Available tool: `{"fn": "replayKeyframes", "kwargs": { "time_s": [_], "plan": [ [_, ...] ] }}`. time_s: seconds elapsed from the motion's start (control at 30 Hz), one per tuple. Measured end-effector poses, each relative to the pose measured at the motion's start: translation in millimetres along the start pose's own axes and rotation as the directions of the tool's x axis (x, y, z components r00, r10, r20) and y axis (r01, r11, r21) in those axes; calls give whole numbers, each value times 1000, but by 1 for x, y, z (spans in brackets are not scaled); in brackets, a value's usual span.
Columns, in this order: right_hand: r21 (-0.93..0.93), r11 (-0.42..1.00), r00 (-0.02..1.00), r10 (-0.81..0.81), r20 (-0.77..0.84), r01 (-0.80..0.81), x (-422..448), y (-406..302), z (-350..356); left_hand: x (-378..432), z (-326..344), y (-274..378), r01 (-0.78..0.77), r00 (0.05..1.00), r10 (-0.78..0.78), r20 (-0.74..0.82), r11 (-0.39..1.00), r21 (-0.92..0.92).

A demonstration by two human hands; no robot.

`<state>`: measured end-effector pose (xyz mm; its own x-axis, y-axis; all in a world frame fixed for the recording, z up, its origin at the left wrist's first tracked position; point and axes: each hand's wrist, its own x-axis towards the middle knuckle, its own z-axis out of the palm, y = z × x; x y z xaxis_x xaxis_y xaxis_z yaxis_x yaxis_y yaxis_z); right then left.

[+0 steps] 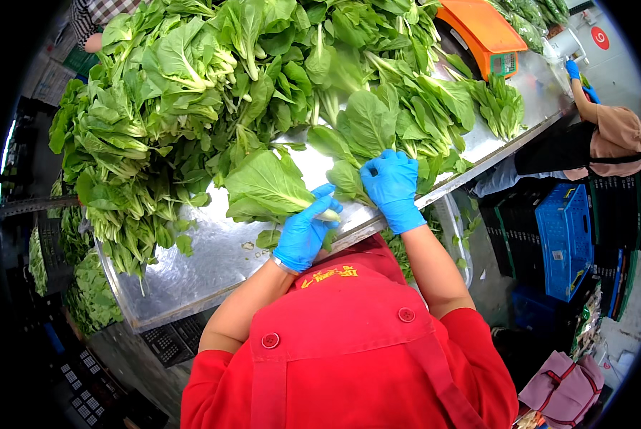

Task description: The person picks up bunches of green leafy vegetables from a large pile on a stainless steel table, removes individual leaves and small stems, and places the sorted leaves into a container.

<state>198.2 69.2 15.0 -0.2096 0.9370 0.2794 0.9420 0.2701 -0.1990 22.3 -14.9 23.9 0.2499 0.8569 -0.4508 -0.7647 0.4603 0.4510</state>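
Observation:
My left hand (304, 230), in a blue glove, grips a leafy green vegetable (272, 185) by its pale stem end, leaves pointing away to the left. To the right, my right hand (391, 185), also blue-gloved, has its fingers curled close to the table's front edge. Loose green leaves (348, 179) meet its left side and pass partly beneath it; whether the fingers hold any is hidden. Both hands are over the metal table (181, 273). Beyond them rises a large heap of the same greens (192, 91), with a smaller pile (433, 112) past my right hand.
An orange weighing scale (484, 32) stands at the far right of the table. A co-worker (618, 139) in blue gloves is beyond the right end; another person's sleeve (87, 24) shows at far left. Blue crates (564, 241) and black crates (505, 236) are stacked at right.

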Motion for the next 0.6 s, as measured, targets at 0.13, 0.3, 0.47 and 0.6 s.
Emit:
{"fn": "replayKeyframes", "kwargs": {
  "time_s": [0.13, 0.3, 0.47, 0.6],
  "plan": [
    [-39, 997, 997, -71, -30, 70, -3, -9, -6, 1, 3, -3, -1, 1000, 0, -17, 1000, -18],
    [180, 983, 983, 57, -174, -25, -2, -6, -9, 1, 3, 0, -8, 1000, 8, 7, 1000, 3],
    [362, 868, 938, -282, -200, 338, -20, -29, -49, -2, 16, 7, -76, 996, 82, -29, 985, 157],
    [318, 943, 995, -95, -22, 97, -44, -17, -51, -2, 10, 19, -101, 984, 116, -137, 988, 113]
  ]
}}
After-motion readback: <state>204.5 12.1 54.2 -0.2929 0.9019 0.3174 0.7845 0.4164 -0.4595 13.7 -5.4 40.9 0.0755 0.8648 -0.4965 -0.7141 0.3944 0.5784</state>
